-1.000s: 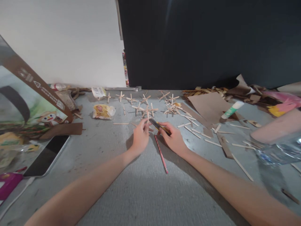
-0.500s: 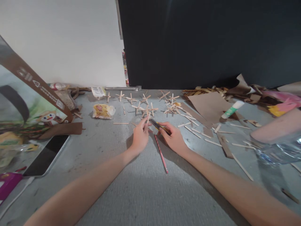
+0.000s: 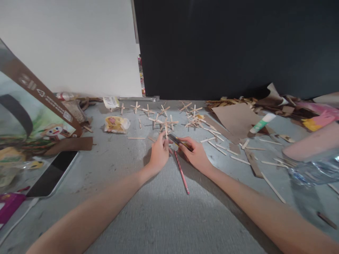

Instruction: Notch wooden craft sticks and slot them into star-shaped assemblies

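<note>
Between the fingers of my left hand (image 3: 159, 152) a slim wooden craft stick (image 3: 166, 132) stands roughly upright. My right hand (image 3: 195, 154) is closed around a black and yellow utility knife (image 3: 178, 140), its front end pointing at the stick. Whether the blade touches the wood is too small to tell. A red patterned pencil (image 3: 182, 173) lies on the grey table just below and between my hands. Past my fingertips sit several star-shaped pieces of crossed craft sticks (image 3: 163, 110), some heaped together.
Loose craft sticks (image 3: 217, 148), brown cardboard (image 3: 231, 120) and a glue stick (image 3: 262, 123) lie to the right, with a clear plastic bottle (image 3: 317, 171) farther over. On the left are a phone (image 3: 53, 174), a printed bag (image 3: 39, 106) and a wrapped snack (image 3: 116, 125).
My left hand has shifted very slightly to the right, and the stick in it has tilted to a more upright angle. My right hand and the knife stay almost still.
</note>
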### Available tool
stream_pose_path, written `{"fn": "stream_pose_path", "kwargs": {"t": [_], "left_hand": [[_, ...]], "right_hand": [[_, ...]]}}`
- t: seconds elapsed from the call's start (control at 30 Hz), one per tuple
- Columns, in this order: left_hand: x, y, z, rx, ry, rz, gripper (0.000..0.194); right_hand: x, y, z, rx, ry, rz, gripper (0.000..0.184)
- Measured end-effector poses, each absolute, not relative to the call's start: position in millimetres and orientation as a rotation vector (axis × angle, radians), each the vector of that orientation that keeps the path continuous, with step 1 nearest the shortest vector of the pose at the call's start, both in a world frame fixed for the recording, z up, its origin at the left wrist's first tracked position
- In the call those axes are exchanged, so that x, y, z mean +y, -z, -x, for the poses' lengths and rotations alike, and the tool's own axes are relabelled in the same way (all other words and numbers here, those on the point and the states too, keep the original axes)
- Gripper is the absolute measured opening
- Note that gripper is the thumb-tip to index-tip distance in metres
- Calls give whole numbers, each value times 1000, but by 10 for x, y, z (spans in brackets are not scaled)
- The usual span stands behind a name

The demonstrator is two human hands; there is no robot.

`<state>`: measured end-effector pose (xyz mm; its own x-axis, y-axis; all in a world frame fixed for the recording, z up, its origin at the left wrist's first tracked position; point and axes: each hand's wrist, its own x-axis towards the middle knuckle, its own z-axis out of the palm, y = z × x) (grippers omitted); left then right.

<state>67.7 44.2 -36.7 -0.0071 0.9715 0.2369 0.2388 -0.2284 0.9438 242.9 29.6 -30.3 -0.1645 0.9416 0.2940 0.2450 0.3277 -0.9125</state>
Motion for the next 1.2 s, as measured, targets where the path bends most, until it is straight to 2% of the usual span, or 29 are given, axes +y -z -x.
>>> {"fn": "stream_pose_path", "kwargs": {"t": [0.77,1.2], "left_hand": [[445,350,-647,1302,-1305,-1687,42],[480,429,-647,1138,-1317,-1657,26]], "right_hand": [[296,312,-2441,-1588,-936,1091,40],[301,336,-2457,-1596,-888,1063,36]]}}
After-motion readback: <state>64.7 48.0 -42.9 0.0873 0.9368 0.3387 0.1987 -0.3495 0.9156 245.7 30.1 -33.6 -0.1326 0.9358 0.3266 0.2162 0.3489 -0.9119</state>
